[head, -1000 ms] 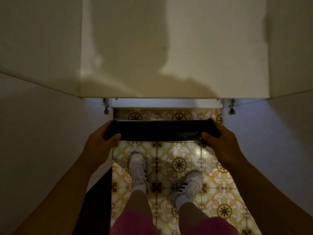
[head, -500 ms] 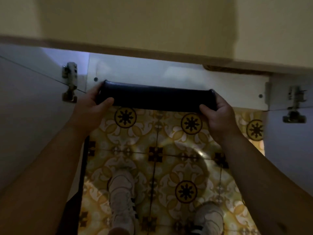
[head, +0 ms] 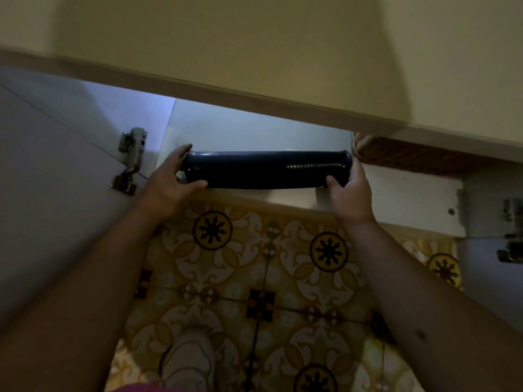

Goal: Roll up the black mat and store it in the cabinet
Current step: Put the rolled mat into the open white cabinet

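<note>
Change noted: over the last second the rolled black rubbery mat (head: pixel 266 170) has gone from hanging over the patterned floor tiles, short of the opening, to lying across the front edge of the white cabinet shelf (head: pixel 254 137), centre of frame. The view has dropped lower too, so the pale underside of the tabletop edge (head: pixel 254 100) now crosses the upper frame on a slant.

Grip: left hand (head: pixel 169 182) closed around the mat's left end, thumb underneath in front; right hand (head: pixel 349 190) closed around the right end, thumb on the near side. The roll is tight and horizontal. Cannot tell whether it already rests on the shelf or is just above it.

Judgement: rolling is done; storage is in its last step. The mat needs pushing further back, then releasing.

Surroundings: brown woven wicker basket (head: pixel 410 154) on the shelf, right of centre, its corner just beside the mat's right end. This is the likely obstruction if the roll slides rightward. Both doors stand open; metal hinge (head: pixel 131 159) at left, well clear of the mat. Yellow-and-brown patterned floor tiles (head: pixel 254 264) below.
</note>
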`<state>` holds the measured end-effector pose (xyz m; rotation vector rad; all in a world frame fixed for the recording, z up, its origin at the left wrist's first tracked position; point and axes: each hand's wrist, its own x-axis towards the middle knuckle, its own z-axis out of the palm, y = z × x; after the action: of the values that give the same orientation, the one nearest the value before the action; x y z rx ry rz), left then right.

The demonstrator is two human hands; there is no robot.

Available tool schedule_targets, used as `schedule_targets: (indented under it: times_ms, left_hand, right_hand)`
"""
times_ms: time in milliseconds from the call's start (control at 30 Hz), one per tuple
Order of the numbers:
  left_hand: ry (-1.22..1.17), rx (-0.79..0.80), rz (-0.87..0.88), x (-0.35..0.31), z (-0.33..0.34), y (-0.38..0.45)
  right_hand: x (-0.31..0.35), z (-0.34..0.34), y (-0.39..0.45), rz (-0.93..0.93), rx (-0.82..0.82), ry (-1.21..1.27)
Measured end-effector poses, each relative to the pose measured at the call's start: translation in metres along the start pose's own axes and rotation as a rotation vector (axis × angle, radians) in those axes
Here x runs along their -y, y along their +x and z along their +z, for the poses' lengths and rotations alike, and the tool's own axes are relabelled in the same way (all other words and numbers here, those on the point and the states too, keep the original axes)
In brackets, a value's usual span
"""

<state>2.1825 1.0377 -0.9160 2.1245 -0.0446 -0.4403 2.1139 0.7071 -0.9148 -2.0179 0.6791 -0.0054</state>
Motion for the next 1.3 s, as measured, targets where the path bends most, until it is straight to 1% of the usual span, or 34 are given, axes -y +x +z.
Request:
schedule_targets:
  times_ms: [67, 133, 167, 200, 233, 267, 300, 333, 367, 500, 600, 667, 800, 933, 1000, 1067, 1167, 1300]
  left_hand:
    - [0.015, -0.004, -0.015, 0.0, 0.001, 0.002]
    - [0.038, 0.004, -0.046, -0.001, 0.001, 0.003]
    - [0.064, 0.015, -0.059, -0.002, 0.0, 0.002]
    - [0.092, 0.023, -0.06, -0.002, 0.0, 0.001]
    - [0.109, 0.024, -0.044, -0.002, 0.001, -0.001]
    - [0.11, 0.017, -0.02, 0.0, 0.002, -0.004]
    - [0.094, 0.001, 0.003, 0.001, 0.004, -0.007]
    - [0.073, -0.024, 0.023, 0.003, 0.006, -0.01]
    - [0.062, -0.049, 0.042, 0.004, 0.008, -0.011]
    - [0.091, -0.106, 0.094, 0.004, 0.011, -0.014]
    - [0.039, -0.127, 0.065, 0.002, 0.013, -0.017]
    - [0.008, -0.155, 0.052, 0.003, 0.018, -0.022]
    - [-0.088, -0.259, -0.013, 0.002, 0.031, -0.031]
    - [-0.103, -0.273, -0.047, 0.006, 0.037, -0.034]
    - [-0.137, -0.278, -0.046, 0.008, 0.037, -0.038]
    - [-0.193, -0.309, -0.061, 0.008, 0.037, -0.038]
    - [-0.285, -0.41, -0.114, 0.003, 0.04, -0.037]
    - [-0.334, -0.562, -0.203, -0.003, 0.043, -0.032]
  right_hand:
    - [0.003, 0.002, -0.005, 0.006, -0.046, -0.015]
    - [0.008, 0.006, -0.012, 0.032, -0.149, -0.046]
    - [0.009, 0.008, -0.015, 0.082, -0.229, -0.059]
    - [0.011, 0.011, -0.018, 0.172, -0.316, -0.039]
    - [0.013, 0.014, -0.022, 0.299, -0.391, 0.04]
    - [0.016, 0.019, -0.027, 0.443, -0.434, 0.172]
    - [0.019, 0.027, -0.03, 0.563, -0.443, 0.312]
    - [0.022, 0.038, -0.034, 0.621, -0.422, 0.418]
    - [0.025, 0.051, -0.036, 0.631, -0.386, 0.481]
    - [0.046, 0.093, -0.047, 0.551, -0.26, 0.586]
    - [0.054, 0.106, -0.053, 0.434, -0.098, 0.554]
    - [0.054, 0.111, -0.051, 0.387, -0.012, 0.528]
    - [0.06, 0.122, -0.03, 0.283, 0.074, 0.426]
    - [0.073, 0.145, -0.013, 0.22, 0.129, 0.369]
    - [0.078, 0.155, -0.005, 0.203, 0.161, 0.409]
    - [0.085, 0.162, 0.004, 0.195, 0.229, 0.478]
    - [0.101, 0.173, 0.013, 0.147, 0.306, 0.492]
    - [0.121, 0.184, 0.007, 0.044, 0.373, 0.379]
